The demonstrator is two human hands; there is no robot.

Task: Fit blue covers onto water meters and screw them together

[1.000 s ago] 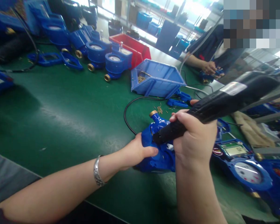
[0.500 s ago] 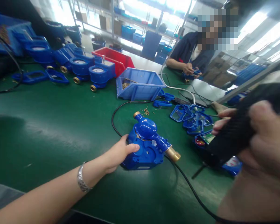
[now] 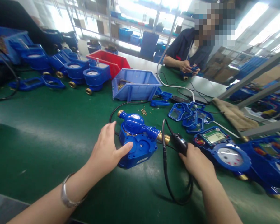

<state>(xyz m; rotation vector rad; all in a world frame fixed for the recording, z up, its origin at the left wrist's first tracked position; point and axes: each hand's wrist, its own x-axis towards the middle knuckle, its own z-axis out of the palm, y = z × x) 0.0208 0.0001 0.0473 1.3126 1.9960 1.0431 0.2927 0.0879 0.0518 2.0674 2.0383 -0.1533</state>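
A blue water meter [image 3: 138, 149] with brass ends lies face down on the green table mat [image 3: 67, 137]. My left hand [image 3: 109, 146], fingers spread, is at the meter's left side, its thumb over the blue housing. To the right of the meter, my right hand [image 3: 198, 160] is wrapped round a black corded tool [image 3: 180, 143], whose cable loops down onto the mat. Small brass screws [image 3: 143, 111] lie loose behind the meter. Opened meters with a display and a round dial [image 3: 230, 156] stand to the right of my right hand.
A light blue bin [image 3: 137, 88] of screws and a red bin [image 3: 108, 60] stand behind. More blue meters [image 3: 93, 76] line the back left. Blue cover frames [image 3: 177, 111] and a cloth [image 3: 235, 115] lie back right. Across the table, a person [image 3: 189, 49] handles a blue part.
My right hand has moved down and away from the camera with the black tool, now beside the meter. My left hand has loosened from the meter, its fingers opening. The view has shifted slightly.
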